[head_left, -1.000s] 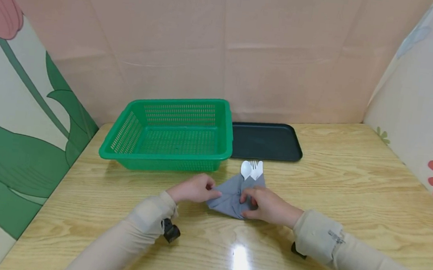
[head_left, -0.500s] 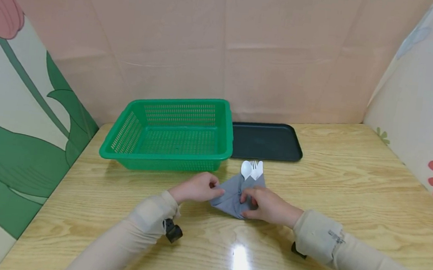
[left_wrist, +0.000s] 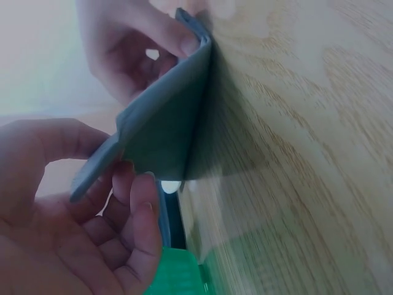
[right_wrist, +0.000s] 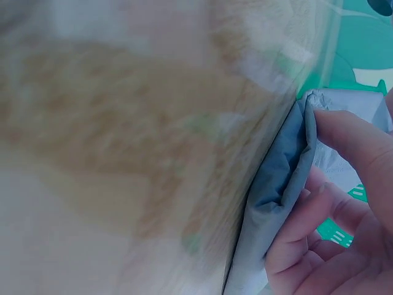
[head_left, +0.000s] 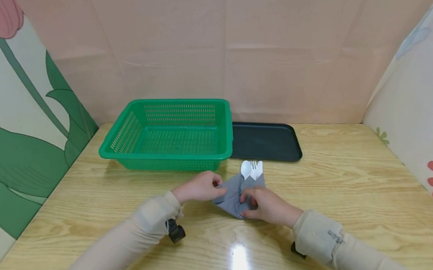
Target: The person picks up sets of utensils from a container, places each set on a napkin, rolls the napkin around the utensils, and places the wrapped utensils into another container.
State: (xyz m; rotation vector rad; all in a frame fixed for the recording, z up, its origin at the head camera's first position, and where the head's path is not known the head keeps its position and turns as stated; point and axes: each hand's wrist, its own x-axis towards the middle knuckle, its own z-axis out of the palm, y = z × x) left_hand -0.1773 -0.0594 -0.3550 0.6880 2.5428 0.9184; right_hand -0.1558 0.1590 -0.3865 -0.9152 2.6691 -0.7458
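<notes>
A grey cloth napkin [head_left: 228, 201] lies folded on the table. From its far end stick out the heads of a white spoon [head_left: 245, 169], a white fork [head_left: 253, 165] and a white knife [head_left: 259, 169]; the rest of them is hidden. My left hand [head_left: 200, 187] pinches the napkin's left corner between thumb and fingers. The left wrist view has this flap [left_wrist: 163, 123] lifted clear of the wood. With curled fingers and thumb, my right hand [head_left: 272, 206] holds the napkin's near right part, its thumb at the folded edge [right_wrist: 310, 123].
A green plastic basket [head_left: 172, 159] stands behind my left hand. Beside it on the right is a flat black tray [head_left: 266, 141], near the back wall. The wooden table [head_left: 339, 174] stretches out to the right.
My left hand has moved slightly to the right, taking the napkin's left corner inward and up. The right hand and the cutlery have stayed in place.
</notes>
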